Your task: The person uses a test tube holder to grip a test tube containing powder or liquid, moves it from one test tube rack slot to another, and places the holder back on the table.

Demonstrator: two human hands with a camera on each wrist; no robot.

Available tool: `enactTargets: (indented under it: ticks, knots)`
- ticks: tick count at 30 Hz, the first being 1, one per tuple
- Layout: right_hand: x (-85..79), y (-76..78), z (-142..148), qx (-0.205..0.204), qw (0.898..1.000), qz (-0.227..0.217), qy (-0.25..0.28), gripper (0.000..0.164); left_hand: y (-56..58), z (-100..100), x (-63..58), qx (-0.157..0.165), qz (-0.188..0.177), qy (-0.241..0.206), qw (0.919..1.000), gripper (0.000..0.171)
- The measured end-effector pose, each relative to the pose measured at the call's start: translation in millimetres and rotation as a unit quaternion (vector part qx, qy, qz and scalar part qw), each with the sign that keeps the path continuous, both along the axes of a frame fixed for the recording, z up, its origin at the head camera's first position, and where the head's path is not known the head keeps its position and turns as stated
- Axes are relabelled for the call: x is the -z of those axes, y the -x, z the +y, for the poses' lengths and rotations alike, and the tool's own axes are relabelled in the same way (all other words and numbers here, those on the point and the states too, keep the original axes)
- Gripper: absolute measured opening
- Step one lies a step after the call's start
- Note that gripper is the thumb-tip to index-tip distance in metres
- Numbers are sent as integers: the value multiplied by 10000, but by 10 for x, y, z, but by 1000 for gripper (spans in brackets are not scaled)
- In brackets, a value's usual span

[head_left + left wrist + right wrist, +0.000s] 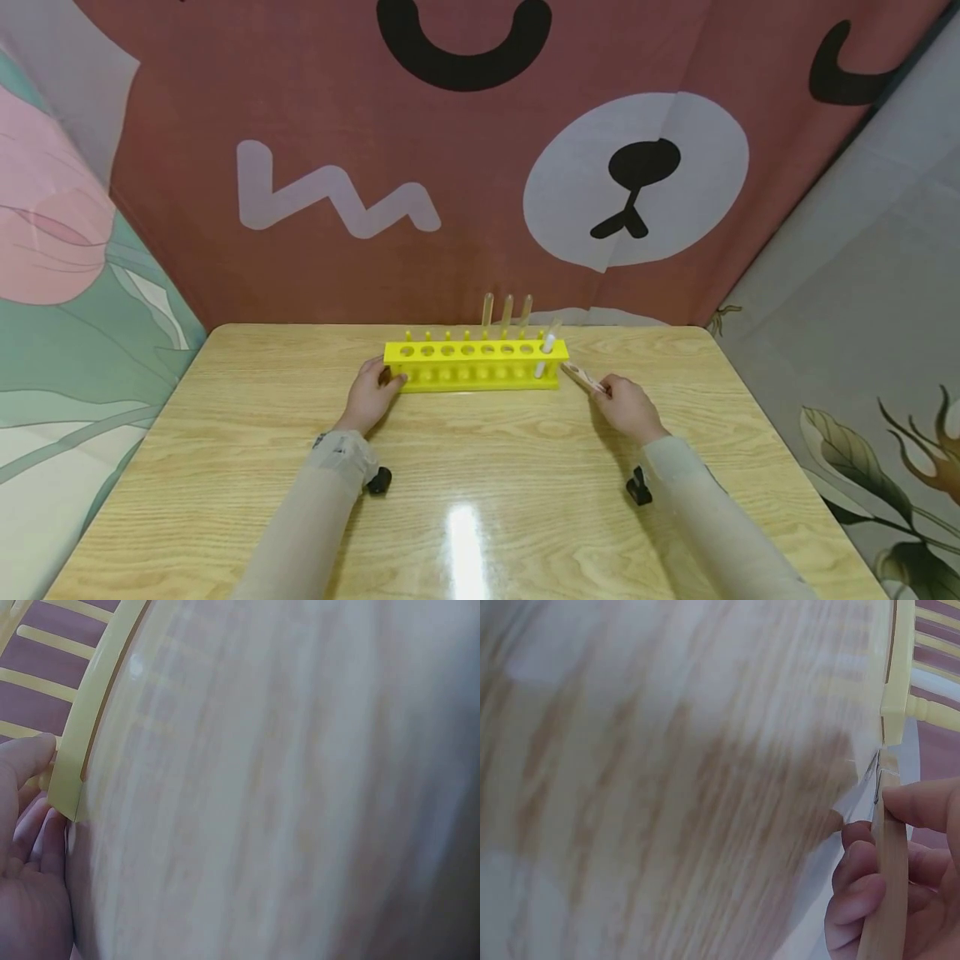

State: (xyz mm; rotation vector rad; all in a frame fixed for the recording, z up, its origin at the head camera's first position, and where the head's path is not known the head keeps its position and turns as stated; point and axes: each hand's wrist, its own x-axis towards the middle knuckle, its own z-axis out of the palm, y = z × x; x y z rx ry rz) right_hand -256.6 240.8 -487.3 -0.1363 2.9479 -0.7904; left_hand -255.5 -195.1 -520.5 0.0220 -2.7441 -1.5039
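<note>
A yellow test tube rack [472, 386] stands upright near the table's back edge. My left hand [367, 396] grips its left end, thumb in front and the other fingers around the end, as the left wrist view also shows. Three clear test tubes [488, 310] sit upside down on rear pegs. One tube with something white in it [548, 343] leans in the rightmost hole. My right hand [628, 408] holds a wooden test tube clamp [890, 877], its tip beside the rack's right end. Whether the clamp touches the rack, I cannot tell.
The wooden table [465, 467] has a glossy top with a bright reflection at the front. A pinkish-brown printed cloth [337, 275] hangs right behind its back edge. Patterned cloths hang at both sides.
</note>
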Motion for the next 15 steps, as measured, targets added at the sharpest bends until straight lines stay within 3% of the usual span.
enactTargets:
  ticks: [15]
  knots:
    - [-10, 2, -17, 63, 9999, -80, -124, 25, 8, -2, 8, -8, -13, -37, 10000, 51]
